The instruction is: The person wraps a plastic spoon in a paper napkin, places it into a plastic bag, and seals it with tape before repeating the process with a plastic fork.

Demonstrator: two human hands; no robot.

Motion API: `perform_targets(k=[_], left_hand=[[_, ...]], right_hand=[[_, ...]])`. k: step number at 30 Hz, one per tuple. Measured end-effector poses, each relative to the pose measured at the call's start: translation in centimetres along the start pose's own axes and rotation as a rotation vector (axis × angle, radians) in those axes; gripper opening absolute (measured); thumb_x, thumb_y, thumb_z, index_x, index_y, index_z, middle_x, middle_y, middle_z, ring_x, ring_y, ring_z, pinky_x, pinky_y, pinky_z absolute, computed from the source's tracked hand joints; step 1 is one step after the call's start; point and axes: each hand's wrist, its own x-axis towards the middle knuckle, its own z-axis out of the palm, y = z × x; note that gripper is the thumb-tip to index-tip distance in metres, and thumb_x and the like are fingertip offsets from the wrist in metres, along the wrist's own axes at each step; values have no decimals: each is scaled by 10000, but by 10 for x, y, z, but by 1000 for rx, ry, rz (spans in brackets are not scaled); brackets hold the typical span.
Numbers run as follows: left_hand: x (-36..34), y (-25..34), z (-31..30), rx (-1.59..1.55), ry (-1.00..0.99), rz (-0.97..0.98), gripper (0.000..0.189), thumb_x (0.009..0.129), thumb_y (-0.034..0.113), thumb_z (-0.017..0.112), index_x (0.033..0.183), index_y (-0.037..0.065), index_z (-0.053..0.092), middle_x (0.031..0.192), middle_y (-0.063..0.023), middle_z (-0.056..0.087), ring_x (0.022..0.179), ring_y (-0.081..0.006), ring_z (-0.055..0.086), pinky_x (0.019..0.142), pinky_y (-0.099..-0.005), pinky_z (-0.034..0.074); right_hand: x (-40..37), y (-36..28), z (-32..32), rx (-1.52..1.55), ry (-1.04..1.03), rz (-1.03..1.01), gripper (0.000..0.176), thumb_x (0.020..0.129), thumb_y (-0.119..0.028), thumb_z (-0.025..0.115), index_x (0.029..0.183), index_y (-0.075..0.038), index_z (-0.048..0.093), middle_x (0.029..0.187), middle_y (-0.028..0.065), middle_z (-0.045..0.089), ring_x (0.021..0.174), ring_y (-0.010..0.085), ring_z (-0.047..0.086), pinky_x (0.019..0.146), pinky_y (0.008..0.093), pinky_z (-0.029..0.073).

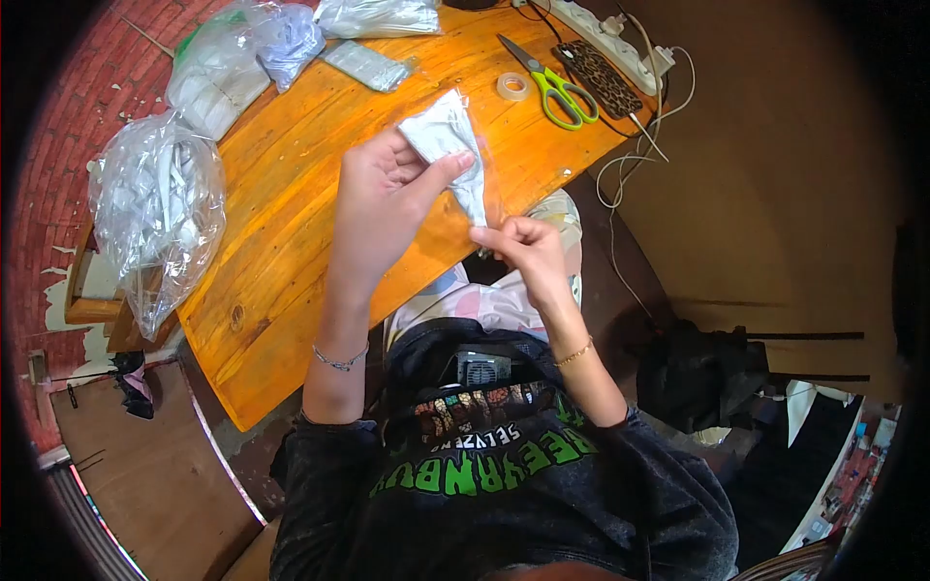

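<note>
My left hand [387, 198] grips a white folded packet [443, 131] with clear plastic around it, the thumb pressed on its face. The packet is held up over the wooden table [291, 281] and narrows to a twisted lower end. At that end, my right hand [530, 254] pinches the tip between thumb and fingers. What the packet contains cannot be made out. Beyond it on the table lies a flat packet in clear plastic [366, 66].
Green-handled scissors [562, 92], a tape roll [512, 87], a leopard-print phone-shaped item [596, 77] and a white power strip [620, 44] lie at the far right. Clear bags [218, 87] stand at the far left, a large stuffed bag [160, 213] at the left edge. Cables [620, 184] hang off the right side.
</note>
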Motion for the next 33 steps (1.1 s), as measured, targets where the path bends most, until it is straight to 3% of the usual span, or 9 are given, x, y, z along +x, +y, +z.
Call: perform_targets(k=[3, 4, 8, 11, 20, 24, 27, 31, 33], left_hand=[[2, 8, -7, -68, -34, -82, 231, 805, 7, 578, 1011, -90, 542, 983, -197, 614, 869, -206, 623, 758, -300, 522], [3, 11, -9, -87, -52, -111, 238, 806, 15, 577, 1017, -89, 539, 989, -202, 612, 874, -216, 624, 759, -307, 526], [2, 13, -10, -157, -128, -114, 252, 814, 36, 568, 1033, -83, 533, 1018, -209, 600, 872, -227, 626, 758, -319, 527], [1, 14, -12, -152, -77, -81, 265, 820, 50, 566, 1047, -81, 528, 1028, -207, 596, 873, -225, 626, 754, -325, 529], [-10, 3, -34, -190, -48, -101, 314, 862, 152, 543, 1069, -82, 515, 943, -191, 625, 829, -244, 639, 712, -330, 534], [-31, 28, -77, -236, 148, -89, 278, 840, 124, 577, 1029, -76, 546, 911, -166, 637, 796, -218, 644, 714, -312, 529], [-50, 47, -138, -166, 323, 184, 268, 851, 114, 555, 1042, -73, 541, 923, -171, 633, 822, -210, 637, 720, -310, 526], [-73, 78, -182, 243, 817, 565, 301, 860, 67, 524, 1103, -107, 489, 995, -205, 604, 903, -261, 611, 774, -348, 503], [-82, 77, -190, 666, 754, 590, 311, 863, 60, 518, 1127, -101, 480, 1023, -218, 590, 929, -290, 600, 813, -359, 483]], right_hand=[[-1, -11, -2, 187, 80, -300, 190, 749, -108, 689, 655, -46, 535, 599, -38, 530, 507, 8, 419, 450, 158, 283], [-3, -23, -1, 149, 37, -366, 137, 759, -95, 672, 806, -17, 570, 681, -38, 545, 559, 2, 421, 488, 150, 298], [-18, -51, 6, 17, -189, -103, 224, 772, -113, 669, 936, 21, 599, 699, -47, 543, 586, 12, 441, 539, 158, 347], [-16, -45, 17, 27, -132, -249, 233, 774, -124, 672, 932, 30, 597, 714, -33, 566, 599, 18, 469, 541, 165, 367], [-20, -48, 14, -194, -99, -238, 183, 780, -30, 635, 951, 30, 611, 804, 33, 639, 706, 49, 569, 654, 174, 433], [-20, -55, 5, -102, -63, -259, 160, 785, 13, 603, 945, 26, 612, 837, 60, 631, 758, 87, 580, 684, 195, 445], [-18, -54, -7, -96, -37, -307, 139, 793, 25, 582, 930, 28, 607, 814, 61, 623, 753, 93, 577, 676, 200, 446], [-18, -54, -10, -72, -12, -317, 114, 801, 1, 581, 909, 24, 608, 777, 57, 617, 716, 90, 569, 652, 197, 425], [-17, -54, -10, -83, -21, -316, 115, 803, -5, 581, 911, 23, 609, 800, 66, 618, 724, 94, 571, 656, 199, 426]])
